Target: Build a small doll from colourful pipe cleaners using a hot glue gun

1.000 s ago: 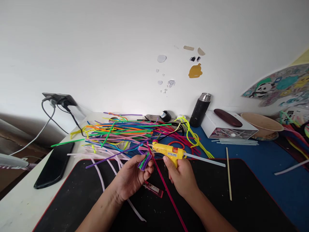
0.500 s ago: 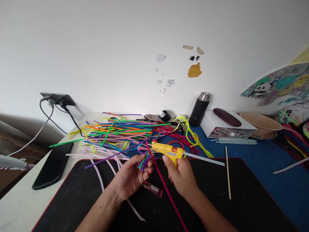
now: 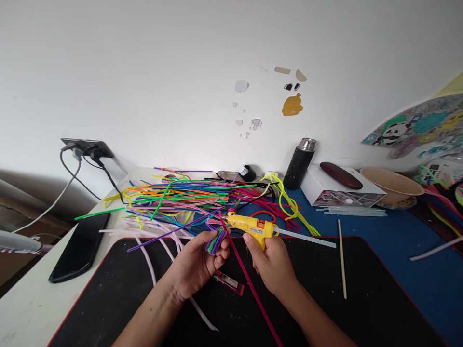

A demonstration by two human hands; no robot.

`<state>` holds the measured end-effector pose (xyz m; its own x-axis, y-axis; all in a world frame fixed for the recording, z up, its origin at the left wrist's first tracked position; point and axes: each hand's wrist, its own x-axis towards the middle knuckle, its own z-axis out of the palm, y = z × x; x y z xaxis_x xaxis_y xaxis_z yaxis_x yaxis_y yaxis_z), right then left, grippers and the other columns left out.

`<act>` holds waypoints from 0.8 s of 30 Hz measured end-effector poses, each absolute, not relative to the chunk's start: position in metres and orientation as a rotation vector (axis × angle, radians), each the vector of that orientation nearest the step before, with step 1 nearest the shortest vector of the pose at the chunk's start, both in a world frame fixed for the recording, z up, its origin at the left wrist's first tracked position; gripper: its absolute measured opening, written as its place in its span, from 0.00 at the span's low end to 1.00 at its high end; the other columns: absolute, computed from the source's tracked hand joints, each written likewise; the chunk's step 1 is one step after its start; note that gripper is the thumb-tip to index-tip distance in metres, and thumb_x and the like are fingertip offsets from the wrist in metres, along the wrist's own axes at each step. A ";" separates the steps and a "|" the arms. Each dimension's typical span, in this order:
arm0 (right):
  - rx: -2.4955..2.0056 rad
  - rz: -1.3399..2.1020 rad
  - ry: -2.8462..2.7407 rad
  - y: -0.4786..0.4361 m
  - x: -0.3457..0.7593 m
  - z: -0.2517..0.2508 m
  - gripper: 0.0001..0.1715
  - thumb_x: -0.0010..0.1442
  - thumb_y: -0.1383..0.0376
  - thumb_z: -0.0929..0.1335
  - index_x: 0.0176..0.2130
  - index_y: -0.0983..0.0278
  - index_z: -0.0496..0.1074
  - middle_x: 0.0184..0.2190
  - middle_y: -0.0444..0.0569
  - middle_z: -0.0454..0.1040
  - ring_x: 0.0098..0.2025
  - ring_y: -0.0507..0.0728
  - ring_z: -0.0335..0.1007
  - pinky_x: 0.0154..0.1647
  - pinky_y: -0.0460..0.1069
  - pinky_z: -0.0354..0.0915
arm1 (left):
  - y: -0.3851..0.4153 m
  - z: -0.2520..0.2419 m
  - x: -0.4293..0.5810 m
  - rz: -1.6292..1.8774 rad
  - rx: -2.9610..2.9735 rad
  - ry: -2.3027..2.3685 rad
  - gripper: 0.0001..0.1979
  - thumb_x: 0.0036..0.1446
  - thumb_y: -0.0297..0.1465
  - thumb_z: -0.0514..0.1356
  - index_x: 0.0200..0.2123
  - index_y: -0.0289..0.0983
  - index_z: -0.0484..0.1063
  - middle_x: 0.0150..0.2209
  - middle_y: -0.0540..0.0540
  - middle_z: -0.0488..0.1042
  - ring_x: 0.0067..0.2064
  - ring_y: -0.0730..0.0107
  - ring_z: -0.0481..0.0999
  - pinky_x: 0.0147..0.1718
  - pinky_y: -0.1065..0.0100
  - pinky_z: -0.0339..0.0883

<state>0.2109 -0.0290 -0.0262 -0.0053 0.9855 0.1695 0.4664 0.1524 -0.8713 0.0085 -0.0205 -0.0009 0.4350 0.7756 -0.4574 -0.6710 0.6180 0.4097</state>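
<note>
My left hand [image 3: 197,265] is closed around a small folded bundle of purple, green and pink pipe cleaners [image 3: 216,240], held above the black mat [image 3: 108,294]. My right hand [image 3: 271,262] grips the handle of a yellow glue gun [image 3: 251,225] with a clear glue stick [image 3: 307,238] poking out of its back. The gun's nozzle points left, close to the bundle. A long dark pink pipe cleaner [image 3: 249,282] runs diagonally between my hands. A small red tube [image 3: 229,282] lies on the mat beneath my left hand.
A large heap of coloured pipe cleaners [image 3: 177,197] covers the desk behind my hands. A black phone [image 3: 79,248] lies at the left, a black flask [image 3: 298,164], white box [image 3: 342,190] and bowl [image 3: 392,185] at the back right. A wooden stick [image 3: 342,258] rests on the mat's right side.
</note>
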 end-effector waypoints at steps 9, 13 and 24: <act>-1.457 0.819 -1.620 -0.030 0.211 -0.014 0.34 0.71 0.39 0.63 0.24 0.58 0.67 0.11 0.43 0.64 0.15 0.55 0.65 0.19 0.48 0.59 | -0.021 -0.004 0.009 0.948 0.265 0.699 0.07 0.62 0.27 0.67 0.34 0.27 0.81 0.30 0.41 0.80 0.29 0.68 0.82 0.26 0.74 0.78; -1.463 0.812 -1.623 -0.031 0.211 -0.008 0.33 0.70 0.40 0.64 0.24 0.58 0.68 0.11 0.44 0.65 0.16 0.56 0.68 0.19 0.48 0.60 | -0.022 -0.003 0.010 0.959 0.296 0.720 0.06 0.61 0.27 0.68 0.33 0.29 0.80 0.30 0.42 0.80 0.29 0.68 0.81 0.28 0.73 0.78; -1.445 0.831 -1.640 -0.031 0.210 -0.006 0.32 0.71 0.42 0.64 0.23 0.58 0.66 0.11 0.44 0.65 0.16 0.56 0.66 0.19 0.48 0.59 | -0.021 -0.003 0.010 0.961 0.304 0.739 0.05 0.62 0.27 0.67 0.34 0.29 0.80 0.31 0.42 0.80 0.29 0.67 0.81 0.28 0.72 0.78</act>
<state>0.2102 -0.0307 -0.0059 -0.0472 0.9901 0.1325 0.4782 0.1389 -0.8672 0.0100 -0.0212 -0.0033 0.3564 0.8278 -0.4333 -0.6312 0.5552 0.5415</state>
